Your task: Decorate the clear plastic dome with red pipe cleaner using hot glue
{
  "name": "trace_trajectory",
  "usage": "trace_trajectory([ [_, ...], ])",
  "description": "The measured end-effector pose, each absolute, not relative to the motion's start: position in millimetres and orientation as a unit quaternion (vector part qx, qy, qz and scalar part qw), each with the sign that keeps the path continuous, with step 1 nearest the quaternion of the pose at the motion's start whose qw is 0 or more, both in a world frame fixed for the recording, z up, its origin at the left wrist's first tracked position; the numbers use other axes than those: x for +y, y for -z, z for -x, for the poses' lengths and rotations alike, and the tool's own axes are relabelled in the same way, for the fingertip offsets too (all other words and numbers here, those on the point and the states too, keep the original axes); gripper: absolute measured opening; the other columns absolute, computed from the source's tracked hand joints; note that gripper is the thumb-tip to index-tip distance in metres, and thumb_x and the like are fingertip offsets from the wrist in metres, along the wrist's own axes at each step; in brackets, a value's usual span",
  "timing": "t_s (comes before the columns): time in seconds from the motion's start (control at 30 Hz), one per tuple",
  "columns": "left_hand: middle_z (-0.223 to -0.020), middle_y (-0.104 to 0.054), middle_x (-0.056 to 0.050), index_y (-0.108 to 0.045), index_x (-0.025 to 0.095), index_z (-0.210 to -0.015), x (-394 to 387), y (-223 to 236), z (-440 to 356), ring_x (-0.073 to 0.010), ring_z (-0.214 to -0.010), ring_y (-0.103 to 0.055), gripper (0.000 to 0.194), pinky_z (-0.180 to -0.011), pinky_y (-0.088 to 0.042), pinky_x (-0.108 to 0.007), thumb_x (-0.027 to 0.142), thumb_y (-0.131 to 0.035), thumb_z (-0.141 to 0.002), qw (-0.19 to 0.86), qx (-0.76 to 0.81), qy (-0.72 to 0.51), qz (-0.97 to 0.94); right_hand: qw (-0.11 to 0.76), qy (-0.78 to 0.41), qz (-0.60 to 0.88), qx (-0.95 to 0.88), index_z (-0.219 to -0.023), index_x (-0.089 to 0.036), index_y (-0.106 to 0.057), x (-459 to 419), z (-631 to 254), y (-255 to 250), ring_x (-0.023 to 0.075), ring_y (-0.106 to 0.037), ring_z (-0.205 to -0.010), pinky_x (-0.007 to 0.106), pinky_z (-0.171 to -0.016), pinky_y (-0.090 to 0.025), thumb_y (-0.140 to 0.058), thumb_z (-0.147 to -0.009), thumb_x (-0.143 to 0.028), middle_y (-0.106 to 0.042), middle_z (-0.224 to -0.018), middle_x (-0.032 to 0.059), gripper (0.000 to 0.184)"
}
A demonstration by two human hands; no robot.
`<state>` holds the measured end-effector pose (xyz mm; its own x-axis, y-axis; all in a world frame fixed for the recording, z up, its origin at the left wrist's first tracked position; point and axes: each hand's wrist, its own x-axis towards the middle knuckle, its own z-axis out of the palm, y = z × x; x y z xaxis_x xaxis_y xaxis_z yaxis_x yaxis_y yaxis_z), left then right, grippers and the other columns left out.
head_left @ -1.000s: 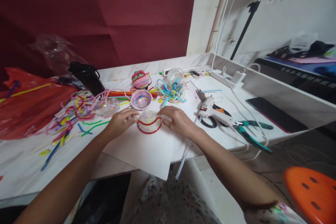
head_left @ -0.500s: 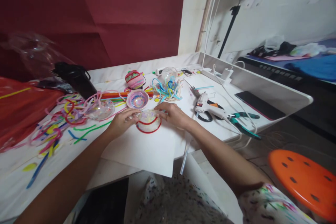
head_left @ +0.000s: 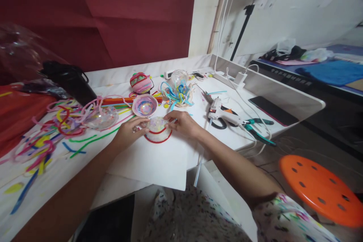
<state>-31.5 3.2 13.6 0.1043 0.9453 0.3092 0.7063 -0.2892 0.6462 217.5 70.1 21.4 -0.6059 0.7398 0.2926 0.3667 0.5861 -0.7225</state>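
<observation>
A clear plastic half-ball (head_left: 159, 127) with white and pale coloured lining rests dome-up on a sheet of white paper (head_left: 150, 162). A red pipe cleaner (head_left: 158, 142) edges its rim, and another red strand (head_left: 159, 131) crosses higher up. My left hand (head_left: 131, 131) pinches the dome's left side between thumb and fingers. On the opposite side, my right hand (head_left: 181, 123) grips it the same way, fingertips near the red strand's end. Just behind sits a pink-edged half-ball bowl (head_left: 145, 106) with a multicoloured inside.
Tangled pipe cleaners (head_left: 51, 136) and a black bottle (head_left: 68, 81) lie to the left. A wrapped pink ball (head_left: 141, 82) and blue strands (head_left: 178, 94) stand behind. On the right are a glue gun (head_left: 222, 112), green-handled pliers (head_left: 259, 132), a phone (head_left: 272, 110) and an orange stool (head_left: 320, 189).
The camera view has shifted slightly, so the table's contents appear a little further left. Both hands keep their hold on the half-ball, which stays on the paper.
</observation>
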Motion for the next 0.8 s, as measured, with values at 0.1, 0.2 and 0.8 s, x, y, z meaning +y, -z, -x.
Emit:
trace_trajectory([
  [0.1, -0.107, -0.075, -0.012, -0.074, 0.018, -0.108, 3.1, -13.2, 31.0, -0.0230, -0.086, -0.070, 0.046, -0.066, -0.055, -0.029, 0.054, -0.068, -0.079, 0.170, 0.572, -0.345, -0.724, 0.293, -0.322, 0.330, -0.838, -0.100, -0.015, -0.073, 70.7, -216.4, -22.6, 0.0194, -0.072, -0.088, 0.027, -0.072, -0.054, -0.076, -0.080, -0.008, -0.075, -0.103, 0.0087, 0.022],
  [0.2, -0.108, -0.074, -0.011, -0.074, 0.020, -0.108, 3.0, -12.7, 31.5, -0.0231, -0.087, -0.069, 0.045, -0.066, -0.055, -0.029, 0.054, -0.067, -0.079, 0.171, 0.569, -0.344, -0.727, 0.290, -0.329, 0.332, -0.835, -0.101, -0.015, -0.073, 71.5, -215.8, -22.3, 0.0194, -0.072, -0.087, 0.026, -0.072, -0.054, -0.076, -0.079, -0.007, -0.075, -0.101, 0.0077, 0.023],
  [0.8, -0.109, -0.074, -0.012, -0.075, 0.019, -0.106, 1.6, -2.9, 31.4, -0.0233, -0.088, -0.070, 0.048, -0.068, -0.058, -0.030, 0.056, -0.072, -0.075, 0.199, 0.568, -0.387, -0.698, 0.261, -0.306, 0.393, -0.827, -0.111, -0.017, -0.068, 61.4, -204.8, -27.7, 0.0217, -0.071, -0.087, 0.032, -0.074, -0.053, -0.086, -0.071, -0.018, -0.073, -0.104, 0.0089, 0.043],
])
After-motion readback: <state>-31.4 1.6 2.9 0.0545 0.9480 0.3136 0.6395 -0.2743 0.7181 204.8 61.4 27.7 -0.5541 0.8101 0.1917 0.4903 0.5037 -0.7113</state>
